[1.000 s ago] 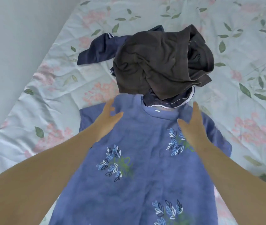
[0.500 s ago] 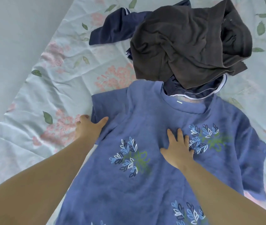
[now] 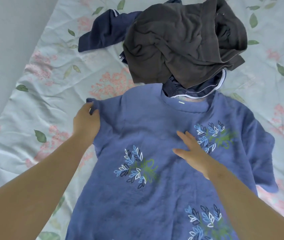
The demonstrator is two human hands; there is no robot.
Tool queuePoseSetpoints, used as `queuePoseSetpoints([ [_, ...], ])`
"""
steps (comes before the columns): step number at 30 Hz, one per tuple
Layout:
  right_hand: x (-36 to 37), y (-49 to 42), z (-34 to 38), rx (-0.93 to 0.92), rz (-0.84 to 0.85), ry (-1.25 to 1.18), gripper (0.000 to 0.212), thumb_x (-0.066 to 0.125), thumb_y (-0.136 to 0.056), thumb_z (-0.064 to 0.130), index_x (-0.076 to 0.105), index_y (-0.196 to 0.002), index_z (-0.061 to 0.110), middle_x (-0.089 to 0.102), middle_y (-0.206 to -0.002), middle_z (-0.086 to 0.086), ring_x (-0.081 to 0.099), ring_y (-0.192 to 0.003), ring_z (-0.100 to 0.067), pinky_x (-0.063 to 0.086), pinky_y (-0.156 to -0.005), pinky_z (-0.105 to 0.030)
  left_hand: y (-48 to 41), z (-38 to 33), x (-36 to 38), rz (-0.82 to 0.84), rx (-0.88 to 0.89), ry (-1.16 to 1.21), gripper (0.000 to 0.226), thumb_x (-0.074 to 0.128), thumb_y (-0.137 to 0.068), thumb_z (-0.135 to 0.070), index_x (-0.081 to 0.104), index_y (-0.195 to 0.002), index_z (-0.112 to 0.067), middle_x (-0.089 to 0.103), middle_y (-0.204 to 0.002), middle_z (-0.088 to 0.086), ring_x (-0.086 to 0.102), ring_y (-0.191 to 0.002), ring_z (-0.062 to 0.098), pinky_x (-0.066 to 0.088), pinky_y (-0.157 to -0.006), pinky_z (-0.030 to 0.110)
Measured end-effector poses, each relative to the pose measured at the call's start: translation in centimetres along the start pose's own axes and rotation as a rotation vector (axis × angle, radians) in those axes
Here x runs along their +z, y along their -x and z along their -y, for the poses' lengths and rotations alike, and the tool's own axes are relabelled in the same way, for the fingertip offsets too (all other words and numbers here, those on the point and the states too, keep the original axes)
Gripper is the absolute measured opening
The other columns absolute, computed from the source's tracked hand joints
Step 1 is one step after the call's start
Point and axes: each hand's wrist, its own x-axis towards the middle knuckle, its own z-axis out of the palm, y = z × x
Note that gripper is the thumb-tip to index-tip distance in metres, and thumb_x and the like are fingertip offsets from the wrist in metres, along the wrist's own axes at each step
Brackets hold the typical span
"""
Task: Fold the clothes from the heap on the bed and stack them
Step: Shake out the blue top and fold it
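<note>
A blue shirt [image 3: 155, 139] with leaf prints lies spread face up on the bed, collar toward the heap. My left hand [image 3: 85, 121] grips the shirt's left sleeve at its edge, the cloth pinched between thumb and fingers. My right hand [image 3: 192, 153] rests flat on the chest of the shirt, fingers straight, beside the upper leaf print. Behind the collar sits the heap: a dark grey garment [image 3: 181, 40] crumpled on top of a navy garment [image 3: 106, 30] with white trim.
The bed carries a pale floral sheet [image 3: 42, 94] with wrinkles. A plain grey wall [image 3: 7, 40] runs along the bed's left edge. The shirt's right sleeve [image 3: 262, 153] lies bunched toward the right.
My left hand has moved up onto the left sleeve and taken hold of it. My right hand stays flat on the chest. The view has shifted a little closer.
</note>
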Motion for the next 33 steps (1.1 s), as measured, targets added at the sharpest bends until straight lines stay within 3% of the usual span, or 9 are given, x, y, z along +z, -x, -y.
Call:
queuePoseSetpoints([
  [3, -2.4, 2.9, -2.8, 0.038, -0.583, -0.313, 0.027, 0.054, -0.092, 0.018, 0.058, -0.111, 0.037, 0.061, -0.116, 0.001, 0.055, -0.102, -0.015, 0.039, -0.089, -0.029, 3.5, -3.7, 3.3, 0.209, 0.304, -0.167, 0.033, 0.042, -0.097, -0.017, 0.05, -0.129, -0.022, 0.056, -0.08, 0.003, 0.052, -0.08, 0.029, 0.034, -0.064, 0.033],
  [7, -5.6, 5.9, -8.2, 0.417, -1.045, -0.294, 0.034, 0.051, -0.088, 0.009, 0.054, -0.121, 0.008, 0.056, -0.119, -0.02, 0.05, -0.11, -0.036, 0.035, -0.086, -0.034, 7.5, -4.6, 8.2, 0.561, 0.3, -0.655, 0.053, 0.039, -0.095, -0.051, 0.031, -0.142, -0.03, 0.048, -0.126, 0.01, 0.047, -0.118, 0.034, 0.041, -0.092, 0.042],
  [11, -7.1, 6.6, -12.1, 0.753, -1.054, -0.457, 0.058, 0.063, -0.084, 0.023, 0.041, -0.133, 0.0, 0.041, -0.136, -0.023, 0.038, -0.127, -0.037, 0.032, -0.105, -0.045, 10.6, -3.8, 11.0, 0.368, 0.406, -0.807, 0.074, 0.036, -0.087, -0.068, 0.011, -0.148, -0.035, 0.013, -0.153, 0.006, 0.019, -0.136, 0.032, 0.031, -0.101, 0.047],
  [14, -7.8, 5.8, -13.0, 0.641, -1.0, -0.622, 0.03, 0.07, -0.079, 0.025, 0.06, -0.089, -0.002, 0.058, -0.079, -0.012, 0.053, -0.075, -0.027, 0.044, -0.067, -0.032, 11.2, -3.3, 13.1, 0.558, 0.241, -0.831, 0.092, 0.035, -0.078, -0.079, -0.015, -0.145, -0.042, -0.02, -0.156, -0.002, -0.013, -0.144, 0.031, 0.017, -0.108, 0.06],
  [16, -8.3, 5.2, -13.5, 0.548, -0.879, -0.748, 0.034, 0.066, -0.081, 0.012, 0.041, -0.059, 0.007, 0.035, -0.051, -0.003, 0.029, -0.054, -0.02, 0.028, -0.048, -0.024, 11.1, -3.3, 13.8, 0.586, 0.211, -0.871, 0.101, 0.038, -0.073, -0.083, -0.019, -0.144, -0.041, -0.025, -0.155, -0.002, -0.018, -0.143, 0.033, 0.013, -0.108, 0.064],
  [21, -10.1, 4.9, -13.4, 0.628, -0.727, -0.954, 0.017, 0.062, -0.085, 0.014, 0.051, -0.074, 0.007, 0.045, -0.068, -0.007, 0.04, -0.056, -0.019, 0.034, -0.05, -0.027, 10.5, -3.4, 13.6, 0.58, 0.213, -0.869, 0.104, 0.045, -0.07, -0.083, -0.014, -0.145, -0.043, -0.022, -0.156, -0.004, -0.015, -0.144, 0.032, 0.016, -0.108, 0.065],
  [25, -13.3, 6.2, -11.8, 0.652, -0.917, -1.286, 0.025, 0.059, -0.085, 0.018, 0.039, -0.07, 0.02, 0.042, -0.072, 0.002, 0.035, -0.056, -0.014, 0.033, -0.053, -0.025, 10.4, -3.5, 13.3, 0.6, 0.219, -0.85, 0.103, 0.047, -0.071, -0.081, -0.013, -0.146, -0.043, -0.02, -0.156, -0.004, -0.015, -0.144, 0.03, 0.017, -0.108, 0.065],
  [29, -12.8, 7.2, -7.9, 0.069, -1.136, -0.81, 0.028, 0.055, -0.082, 0.005, 0.036, -0.072, 0.023, 0.032, -0.065, 0.005, 0.03, -0.052, -0.007, 0.032, -0.051, -0.02, 10.3, -3.6, 13.1, 0.615, 0.217, -0.849, 0.103, 0.049, -0.071, -0.079, -0.012, -0.146, -0.043, -0.02, -0.156, -0.005, -0.015, -0.144, 0.03, 0.016, -0.108, 0.064],
  [33, -8.9, 6.4, -6.4, -0.303, -0.319, 0.275, 0.026, 0.068, -0.077, 0.007, 0.062, -0.1, 0.019, 0.061, -0.112, -0.001, 0.053, -0.102, -0.004, 0.04, -0.091, -0.018, 10.1, -3.5, 12.9, 0.631, 0.208, -0.822, 0.097, 0.046, -0.075, -0.077, -0.011, -0.146, -0.044, -0.02, -0.156, -0.006, -0.015, -0.144, 0.029, 0.015, -0.109, 0.063],
])
